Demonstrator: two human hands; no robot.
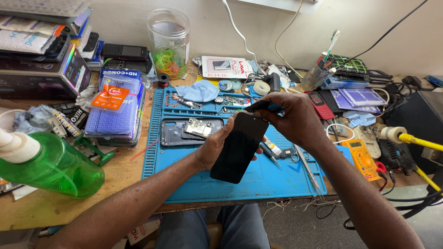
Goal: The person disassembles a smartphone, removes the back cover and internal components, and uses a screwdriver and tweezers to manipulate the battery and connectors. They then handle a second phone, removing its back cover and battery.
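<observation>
Over blue mat (240,184): hands (258,133) w/ black screen (239,147).

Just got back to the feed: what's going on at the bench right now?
A person sits at a cluttered workbench, holding a black phone screen panel above a blue work mat. The left hand supports it from below, while the right hand presses a dark tool at its top edge. An opened phone body with its board exposed lies on the mat.

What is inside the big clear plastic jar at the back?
The clear plastic jar holds a tangle of green, yellow and pink rubber bands at its bottom. Anything beneath them stays hidden.
</observation>
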